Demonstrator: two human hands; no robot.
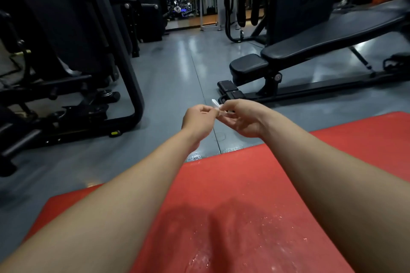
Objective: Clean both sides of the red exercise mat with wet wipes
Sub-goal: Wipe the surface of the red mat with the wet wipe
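Both arms reached forward over the mat [233, 184], and the two hands met in the air past its far edge, above the grey floor [168, 77]. The left hand [198, 121] had its fingers curled in, thumb and forefinger pinched on a small white wipe [216, 104] (too small and blurred to tell whether it was a folded wipe or its packet). The right hand [241, 117] faced it, its thumb and forefinger closed on the same white piece from the other side, while the lower fingers hung loosely spread beneath. The wipe poked up and leftward from between the two sets of fingertips.

The red mat lay flat on the floor below and nearer than the fingers, running under both forearms, with pale specks and wet-looking streaks on its near part. Beyond the fingers to the right stood a black bench [321, 37]; to their left, a dark machine frame [131, 86].
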